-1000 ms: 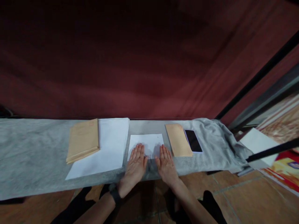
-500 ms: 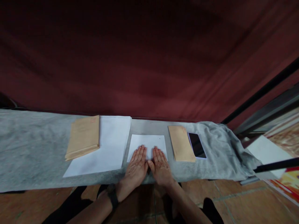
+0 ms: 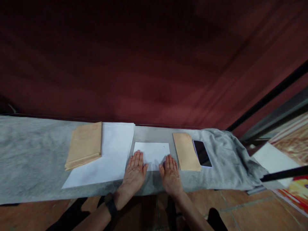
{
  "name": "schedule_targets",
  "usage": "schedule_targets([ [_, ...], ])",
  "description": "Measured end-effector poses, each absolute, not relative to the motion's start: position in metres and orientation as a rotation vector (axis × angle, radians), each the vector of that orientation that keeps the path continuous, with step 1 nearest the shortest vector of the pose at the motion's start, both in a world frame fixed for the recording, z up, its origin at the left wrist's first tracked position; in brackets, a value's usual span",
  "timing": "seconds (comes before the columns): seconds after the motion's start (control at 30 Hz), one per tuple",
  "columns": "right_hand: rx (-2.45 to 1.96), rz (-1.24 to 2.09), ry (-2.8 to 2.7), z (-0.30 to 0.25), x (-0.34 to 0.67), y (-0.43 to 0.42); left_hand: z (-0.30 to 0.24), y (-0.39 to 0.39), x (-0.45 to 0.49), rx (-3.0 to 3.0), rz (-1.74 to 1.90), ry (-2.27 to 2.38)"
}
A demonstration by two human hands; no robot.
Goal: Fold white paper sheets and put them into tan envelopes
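Note:
A folded white sheet of paper [image 3: 152, 155] lies flat on the grey cloth in front of me, with a tiny dark mark near its upper right corner. My left hand [image 3: 135, 170] rests palm down on its left side, fingers stretched out and thumb apart. On the sheet's lower right corner lies my right hand [image 3: 170, 175], likewise flat with fingers extended. A brown envelope [image 3: 186, 152] is just right of the right hand. To the left, a stack of white paper [image 3: 113, 154] lies partly under a pile of brown envelopes [image 3: 85, 144].
Beyond the single envelope lies a phone [image 3: 202, 154] with a purple edge. The grey cloth [image 3: 31, 154] covers the long narrow surface and bunches up at the right. A dark red curtain [image 3: 144, 80] hangs behind. Tiled floor [image 3: 245, 205] shows below the front edge.
My hands have slid apart, from side by side at the sheet's middle to its left and right sides. Both stay flat, and the sheet has stayed in place.

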State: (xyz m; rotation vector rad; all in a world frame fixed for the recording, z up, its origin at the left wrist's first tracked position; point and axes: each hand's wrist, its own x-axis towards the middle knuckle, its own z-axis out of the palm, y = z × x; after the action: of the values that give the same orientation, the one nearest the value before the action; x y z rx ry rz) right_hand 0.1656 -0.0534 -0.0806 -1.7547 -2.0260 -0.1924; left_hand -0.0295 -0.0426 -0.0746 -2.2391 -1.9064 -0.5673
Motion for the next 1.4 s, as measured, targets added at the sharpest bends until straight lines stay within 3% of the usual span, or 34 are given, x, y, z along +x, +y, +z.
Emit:
schedule_targets([
  [0.5,-1.697,0.35,-2.072,-0.042,0.114,0.013,-0.071,0.018,0.0,-2.468,-0.426,-1.683],
  [1.07,-1.773,-0.244,-2.004,-0.083,0.126,0.022,-0.057,0.019,-0.021,-2.316,-0.367,-1.96],
  [1.4,-1.799,-0.204,-1.938,-0.081,0.145,0.015,-0.07,0.015,-0.027,-2.14,-0.545,-2.073],
])
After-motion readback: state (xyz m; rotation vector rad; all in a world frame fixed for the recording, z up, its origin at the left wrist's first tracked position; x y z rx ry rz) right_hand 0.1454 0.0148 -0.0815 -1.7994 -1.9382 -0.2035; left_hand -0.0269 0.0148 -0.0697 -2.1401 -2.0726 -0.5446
